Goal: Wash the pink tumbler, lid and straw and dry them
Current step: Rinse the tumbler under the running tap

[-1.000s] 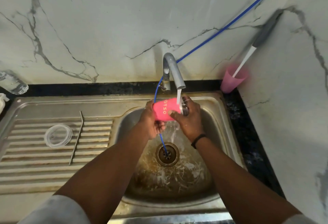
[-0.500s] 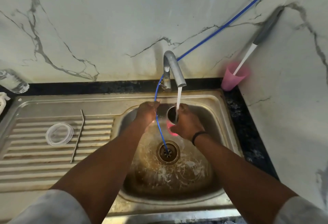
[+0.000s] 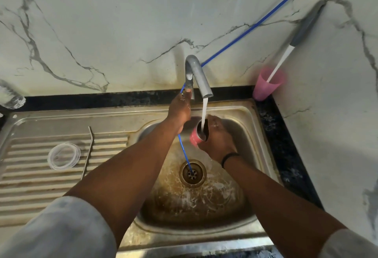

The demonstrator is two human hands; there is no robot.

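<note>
**Ana:** Head view puts the pink tumbler (image 3: 194, 137) over the sink basin (image 3: 248, 135), mouth tilted up under the tap (image 3: 199, 77), with the stream (image 3: 204, 112) running straight into it.

**Ben:** Who has it?

**Ana:** The right hand (image 3: 216, 141), fingers wrapped round its body. The left hand (image 3: 180, 112) reaches up to the base of the tap; I cannot tell whether its fingers grip anything there.

**Ben:** And the other parts?

**Ana:** The clear lid (image 3: 63, 155) lies flat on the ribbed drainboard (image 3: 30, 176), the metal straw (image 3: 88, 151) just beside it, both well apart from the water.

**Ben:** So it's the rinse. How should it go?

**Ana:** I'd judge: keep the mouth centred under the stream, let it fill, swirl, tip out towards the drain (image 3: 192, 172). Soap makes the wall slick, so a firm grip low on the body matters. That blue hose (image 3: 185, 155) dangles close by; best not to knock it.
</note>
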